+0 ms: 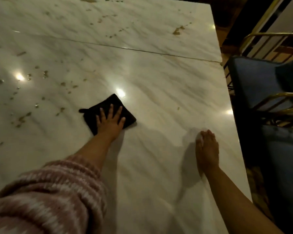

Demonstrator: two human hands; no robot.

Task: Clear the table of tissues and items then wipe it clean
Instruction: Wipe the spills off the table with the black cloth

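My left hand (111,121) lies flat, fingers spread, pressing the small black square cloth (107,102) mid white marble table (159,81). The cloth looks soft, limp and light, so it likely bunches unless palmed centrally. Right hand (207,149) is blurred and I cannot tell its grip.

Standing by it, I can make out no words, labels, brands or numbers: none on the marble table (159,73), none on the black cloth (111,100) lying on the table, and none on the blurred white tissue (194,134) near the table's right edge.
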